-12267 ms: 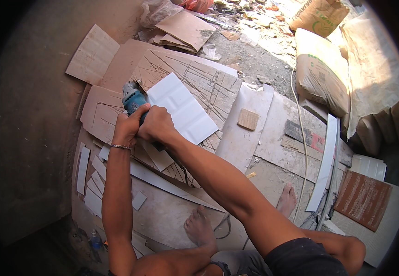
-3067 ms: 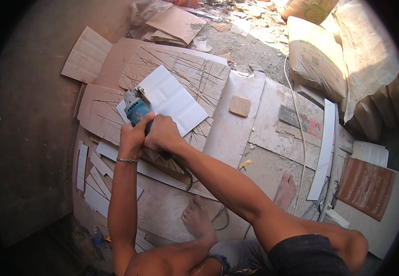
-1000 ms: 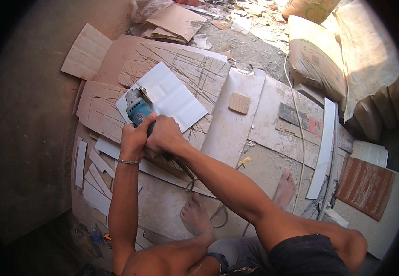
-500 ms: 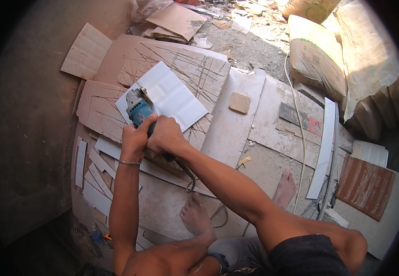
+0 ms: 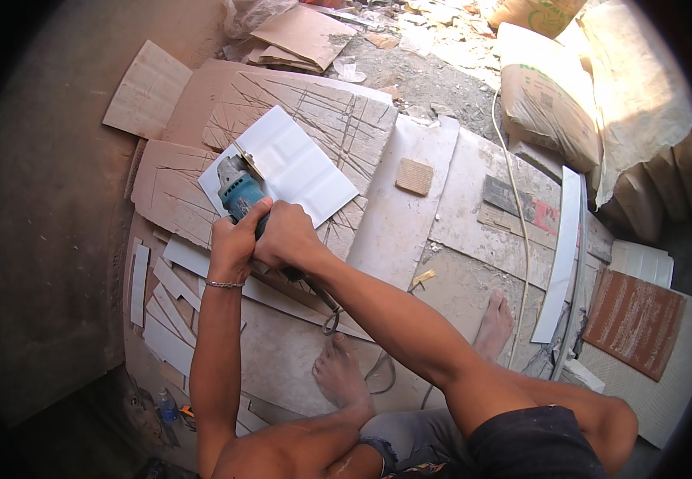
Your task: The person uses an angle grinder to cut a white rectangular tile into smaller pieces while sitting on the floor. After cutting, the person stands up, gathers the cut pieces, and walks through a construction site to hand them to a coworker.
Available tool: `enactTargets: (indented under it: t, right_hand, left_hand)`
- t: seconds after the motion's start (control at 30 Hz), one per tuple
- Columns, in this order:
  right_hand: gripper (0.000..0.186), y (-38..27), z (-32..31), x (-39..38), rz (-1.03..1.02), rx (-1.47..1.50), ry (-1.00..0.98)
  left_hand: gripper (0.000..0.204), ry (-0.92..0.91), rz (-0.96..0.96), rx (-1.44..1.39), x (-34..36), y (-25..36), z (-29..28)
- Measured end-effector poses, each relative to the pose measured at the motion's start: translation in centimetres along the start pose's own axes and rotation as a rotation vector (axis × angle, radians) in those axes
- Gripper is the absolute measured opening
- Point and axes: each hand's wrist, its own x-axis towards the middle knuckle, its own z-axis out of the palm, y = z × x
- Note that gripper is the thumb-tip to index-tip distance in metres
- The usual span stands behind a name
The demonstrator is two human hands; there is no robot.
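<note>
Angle grinder [image 5: 242, 194], teal body and grey head, sits in both hands ahead of the squatting person, head end over the left part of a white tile. Nearest: dark sleeve [image 5: 533, 443], bare left foot [image 5: 342, 371] and right foot [image 5: 493, 329] flat on dusty ground, dark cord [image 5: 332, 315] running back from the tool. White offcuts [image 5: 168, 346] lie in a loose pile left of the left forearm. Left hand [image 5: 235, 242], chain bracelet [image 5: 225, 284] at wrist, grips the tool body, thumb along the top, other fingers mostly hidden. Right hand [image 5: 284, 234] is closed around the rear grip, fingers curled, pressed against the left. White tile [image 5: 308, 169] lies at an angle on a scored board [image 5: 344, 120]; disc [image 5: 249, 161] seen nearly edge-on above it, contact can't be told. Right of that: small tan block [image 5: 414, 176], pale cable [image 5: 524, 231], long white strip [image 5: 561, 267], reddish-brown tile [image 5: 633, 323]. Farther out: cardboard sheets [image 5: 302, 36], a filled bag [image 5: 549, 104], sunlit rubble [image 5: 446, 40].
</note>
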Motion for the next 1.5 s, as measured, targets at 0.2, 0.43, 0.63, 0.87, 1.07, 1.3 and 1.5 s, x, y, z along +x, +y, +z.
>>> enactTargets:
  t: [0.2, 0.43, 0.63, 0.87, 1.07, 1.3, 1.5]
  right_hand:
    - [0.051, 0.1, -0.1, -0.2, -0.008, -0.003, -0.008]
    - [0.051, 0.4, -0.1, -0.5, -0.007, 0.007, -0.014]
    - [0.051, 0.5, 0.0, -0.3, -0.008, 0.006, -0.002]
    - [0.051, 0.5, -0.1, -0.3, 0.011, -0.006, -0.018]
    - [0.053, 0.5, -0.1, -0.4, 0.016, 0.014, -0.017]
    - [0.051, 0.7, -0.1, -0.7, -0.01, 0.002, -0.007]
    - [0.045, 0.9, -0.1, -1.1, -0.023, 0.018, 0.006]
  left_hand:
    - [0.039, 0.003, 0.008, 0.014, -0.1, -0.1, 0.0]
    - [0.039, 0.015, 0.006, 0.035, -0.4, -0.3, 0.2]
    - [0.038, 0.005, -0.003, 0.013, -0.3, -0.3, 0.2]
    - [0.037, 0.001, 0.011, 0.007, -0.5, -0.2, 0.3]
    - [0.037, 0.018, 0.007, 0.046, -0.3, -0.3, 0.2]
    - [0.037, 0.009, -0.004, 0.05, -0.6, -0.4, 0.2]
    - [0.037, 0.011, -0.001, 0.018, -1.1, -0.4, 0.5]
